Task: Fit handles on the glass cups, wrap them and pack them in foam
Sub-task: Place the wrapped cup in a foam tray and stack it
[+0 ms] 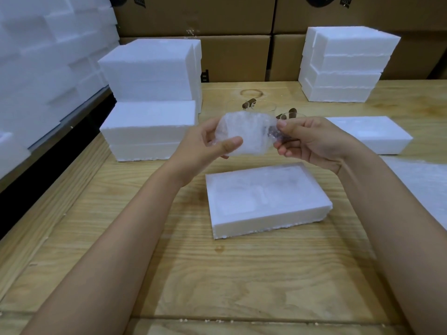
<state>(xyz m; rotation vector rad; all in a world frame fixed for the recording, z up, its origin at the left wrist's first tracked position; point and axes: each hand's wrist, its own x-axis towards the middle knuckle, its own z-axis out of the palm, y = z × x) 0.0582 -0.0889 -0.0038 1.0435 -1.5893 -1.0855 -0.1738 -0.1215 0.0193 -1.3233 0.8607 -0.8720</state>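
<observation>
Risk: the wrap (238,128) springs loose if my right pinch slips, and the glass could slide out onto the tray (271,222) or surface (217,274).
Left hand (208,146): fingers curled round the wrapped cup (251,143), thumb across its front.
Right hand (312,143): fingers pinching the wrap's end by the dark handle (278,134).
Cup: held aloft mid-surface, above the tray's far edge.

No legible txt; carton (198,18) prints cropped.
</observation>
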